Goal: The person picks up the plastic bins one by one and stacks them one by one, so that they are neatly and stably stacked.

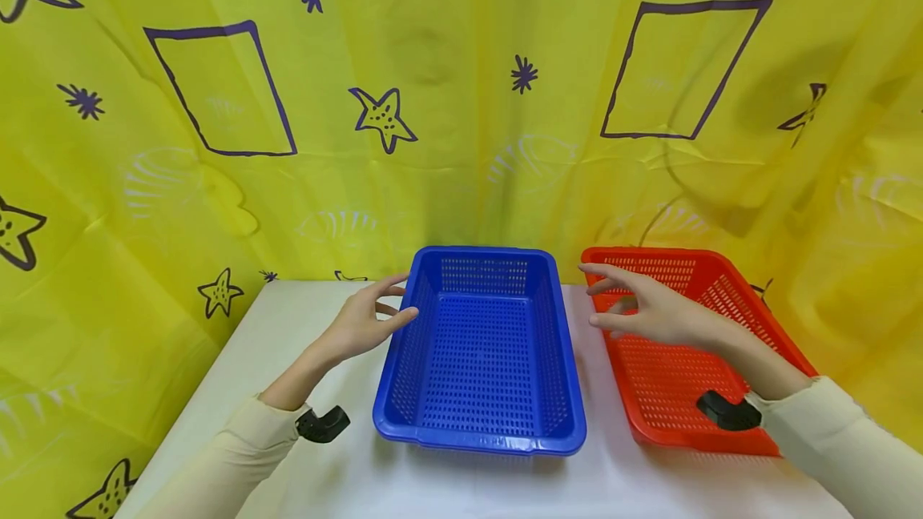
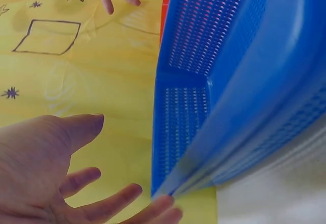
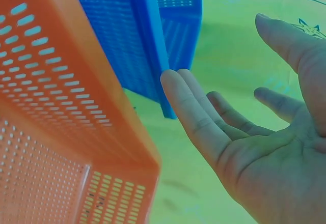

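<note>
A blue plastic basket [image 1: 479,363] with perforated sides stands on the white table, with nothing in it. Beside its left rim is my left hand [image 1: 368,319], thumb and fingers spread apart. In the left wrist view, the fingertips [image 2: 162,203] of that hand overlap the basket's corner; whether they touch it I cannot tell. My right hand [image 1: 645,307] hovers over the left side of a red plastic basket [image 1: 671,383], its fingers extended toward the blue one. The right wrist view shows the right palm [image 3: 275,168] holding nothing.
Both baskets rest on a white tabletop [image 1: 281,311], with a narrow gap between them. Behind and along the sides hangs a yellow curtain [image 1: 447,166] printed with starfish and frames. The red basket's far right side lies close to the curtain.
</note>
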`<state>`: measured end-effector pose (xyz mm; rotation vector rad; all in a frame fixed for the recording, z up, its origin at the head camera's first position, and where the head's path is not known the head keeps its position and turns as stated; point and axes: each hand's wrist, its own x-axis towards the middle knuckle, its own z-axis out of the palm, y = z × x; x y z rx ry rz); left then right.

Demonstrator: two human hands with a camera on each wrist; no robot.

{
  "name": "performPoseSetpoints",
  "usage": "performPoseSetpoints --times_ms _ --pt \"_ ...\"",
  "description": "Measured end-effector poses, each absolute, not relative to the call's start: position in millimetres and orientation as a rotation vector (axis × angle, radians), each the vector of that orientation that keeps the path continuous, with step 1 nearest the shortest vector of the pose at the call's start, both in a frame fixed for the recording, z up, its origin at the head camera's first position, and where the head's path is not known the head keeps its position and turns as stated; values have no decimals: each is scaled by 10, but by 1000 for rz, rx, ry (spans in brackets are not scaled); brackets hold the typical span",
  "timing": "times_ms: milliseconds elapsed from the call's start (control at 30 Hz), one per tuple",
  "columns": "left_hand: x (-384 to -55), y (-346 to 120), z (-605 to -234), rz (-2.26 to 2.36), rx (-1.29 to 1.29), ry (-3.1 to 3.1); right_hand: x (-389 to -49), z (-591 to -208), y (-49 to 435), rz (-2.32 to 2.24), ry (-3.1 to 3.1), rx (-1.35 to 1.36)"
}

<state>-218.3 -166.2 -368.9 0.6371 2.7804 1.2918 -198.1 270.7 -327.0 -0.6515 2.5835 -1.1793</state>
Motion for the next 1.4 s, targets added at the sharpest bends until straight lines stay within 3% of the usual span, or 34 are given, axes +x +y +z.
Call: performPoseSetpoints --times_ms 533,1133,1400 --pt "-2216 -1206 -3516 1267 811 2787 -1900 -3269 3304 -1058 2871 -748" --pt "-2265 -182 -3437 1271 888 2685 -1915 -3283 4134 -959 3100 -553" --pt "-2253 314 -3399 1291 787 2705 -1927 -3274 4357 -867 3097 -405"
